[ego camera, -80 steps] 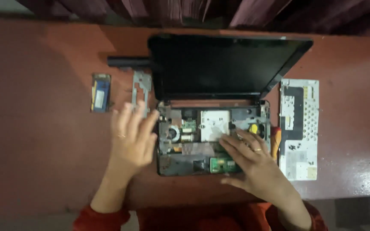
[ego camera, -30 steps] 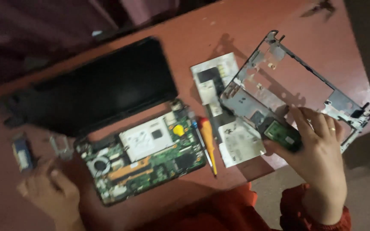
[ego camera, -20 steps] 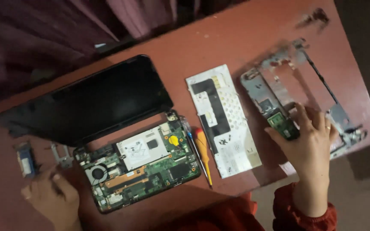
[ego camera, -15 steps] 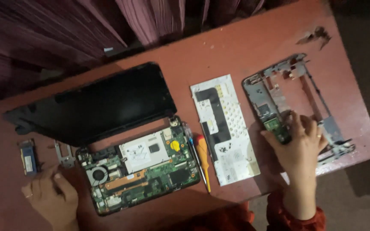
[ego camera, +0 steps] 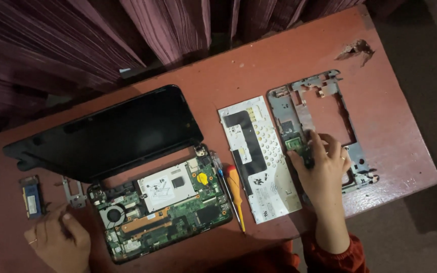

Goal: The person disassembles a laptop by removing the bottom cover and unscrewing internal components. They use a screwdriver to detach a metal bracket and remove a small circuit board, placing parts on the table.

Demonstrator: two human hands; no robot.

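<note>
On the tabletop, right of the keyboard, the right hand is resting its curled fingers on the metal frame, touching its small green board. Beside the opened laptop, the left hand is lying loosely curled, holding nothing.

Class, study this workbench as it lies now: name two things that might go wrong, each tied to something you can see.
1. The metal frame under the right hand lies near the table's front edge; a push might slide it off.
2. The laptop's circuit board lies bare, with the orange-handled screwdriver close beside it; a nudge could roll the tool onto the components. The left hand rests near that board, by a small bracket.
</note>
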